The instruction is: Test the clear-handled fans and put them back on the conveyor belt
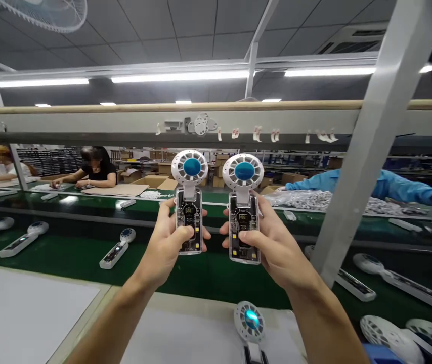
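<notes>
Two small handheld fans are held upright side by side in front of me, each with a white round head, a blue centre and a clear handle showing a black circuit board. My left hand (168,232) is closed around the handle of the left handheld fan (189,202), its thumb pressed on the board's front. Around the right handheld fan (243,202) my right hand (271,232) is wrapped, thumb likewise on the front. Below them, a third handheld fan (251,321) with a shiny blue centre lies on the white work surface (185,333).
More fans, such as one fan (117,248), lie on the green conveyor belt (75,242). A slanted metal post (371,141) stands at right. White fan heads (390,336) lie at lower right. Across the belt sit a person in black (100,169) and a person in blue sleeves (386,184).
</notes>
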`<move>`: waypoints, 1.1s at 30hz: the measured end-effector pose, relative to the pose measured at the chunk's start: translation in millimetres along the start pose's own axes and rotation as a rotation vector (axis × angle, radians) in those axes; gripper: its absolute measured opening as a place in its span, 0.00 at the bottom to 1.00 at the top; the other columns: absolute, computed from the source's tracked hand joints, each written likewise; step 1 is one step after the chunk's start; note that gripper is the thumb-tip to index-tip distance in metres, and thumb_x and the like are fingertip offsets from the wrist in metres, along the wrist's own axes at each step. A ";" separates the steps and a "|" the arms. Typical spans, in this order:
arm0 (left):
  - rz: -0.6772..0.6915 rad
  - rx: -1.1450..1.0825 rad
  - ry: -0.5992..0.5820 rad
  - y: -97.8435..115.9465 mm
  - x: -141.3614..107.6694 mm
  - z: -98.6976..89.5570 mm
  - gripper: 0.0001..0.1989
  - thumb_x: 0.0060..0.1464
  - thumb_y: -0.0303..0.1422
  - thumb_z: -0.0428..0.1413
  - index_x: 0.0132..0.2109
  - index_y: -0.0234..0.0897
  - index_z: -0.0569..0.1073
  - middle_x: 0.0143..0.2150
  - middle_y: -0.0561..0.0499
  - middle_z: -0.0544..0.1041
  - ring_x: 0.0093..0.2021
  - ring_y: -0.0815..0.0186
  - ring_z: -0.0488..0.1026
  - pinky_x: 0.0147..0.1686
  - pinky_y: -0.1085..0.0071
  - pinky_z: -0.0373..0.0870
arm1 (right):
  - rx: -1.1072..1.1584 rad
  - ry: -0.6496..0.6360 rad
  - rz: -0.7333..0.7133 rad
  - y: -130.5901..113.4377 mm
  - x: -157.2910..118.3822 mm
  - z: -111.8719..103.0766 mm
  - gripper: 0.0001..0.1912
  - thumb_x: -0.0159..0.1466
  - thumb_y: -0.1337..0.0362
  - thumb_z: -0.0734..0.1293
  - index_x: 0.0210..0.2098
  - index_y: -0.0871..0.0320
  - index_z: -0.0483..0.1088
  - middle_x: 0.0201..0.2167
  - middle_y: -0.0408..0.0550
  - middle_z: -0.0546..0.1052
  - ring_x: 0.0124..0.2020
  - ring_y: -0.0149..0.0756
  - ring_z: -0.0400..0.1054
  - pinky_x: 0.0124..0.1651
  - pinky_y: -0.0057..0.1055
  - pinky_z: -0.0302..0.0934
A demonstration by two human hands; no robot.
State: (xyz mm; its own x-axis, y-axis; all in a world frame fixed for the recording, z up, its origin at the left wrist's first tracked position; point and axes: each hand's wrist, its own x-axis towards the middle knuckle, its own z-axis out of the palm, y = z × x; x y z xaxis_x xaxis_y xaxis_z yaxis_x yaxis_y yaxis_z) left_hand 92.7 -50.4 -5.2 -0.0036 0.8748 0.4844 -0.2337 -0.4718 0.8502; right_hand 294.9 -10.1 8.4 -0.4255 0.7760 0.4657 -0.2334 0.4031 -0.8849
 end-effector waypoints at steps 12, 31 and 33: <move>0.027 -0.119 -0.045 -3.8 6.5 5.2 0.34 0.52 0.28 0.57 0.62 0.42 0.53 0.54 0.43 0.75 0.32 0.66 0.78 0.27 0.70 0.75 | 0.046 0.050 0.027 14.0 9.6 12.0 0.40 0.59 0.67 0.68 0.67 0.48 0.52 0.38 0.44 0.78 0.33 0.39 0.75 0.35 0.36 0.72; -0.053 -0.254 -0.001 -1.0 6.2 3.7 0.33 0.50 0.27 0.61 0.60 0.43 0.56 0.50 0.46 0.75 0.33 0.66 0.76 0.29 0.67 0.77 | 0.005 0.057 0.067 9.1 9.2 14.3 0.40 0.54 0.68 0.68 0.64 0.47 0.55 0.49 0.47 0.77 0.45 0.41 0.75 0.38 0.33 0.72; -0.070 -0.243 0.000 -0.3 6.5 5.9 0.33 0.52 0.30 0.62 0.61 0.43 0.56 0.52 0.45 0.75 0.31 0.67 0.76 0.28 0.68 0.76 | 0.016 0.076 0.088 9.8 10.0 14.5 0.39 0.55 0.65 0.69 0.65 0.49 0.55 0.44 0.47 0.78 0.40 0.41 0.76 0.36 0.34 0.72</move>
State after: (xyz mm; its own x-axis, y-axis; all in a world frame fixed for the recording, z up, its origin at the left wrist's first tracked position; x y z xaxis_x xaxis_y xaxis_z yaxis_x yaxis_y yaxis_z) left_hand 98.5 -45.2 -1.1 0.0210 0.9044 0.4262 -0.4604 -0.3696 0.8071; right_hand 275.6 -5.4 4.5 -0.3779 0.8428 0.3834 -0.2121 0.3243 -0.9219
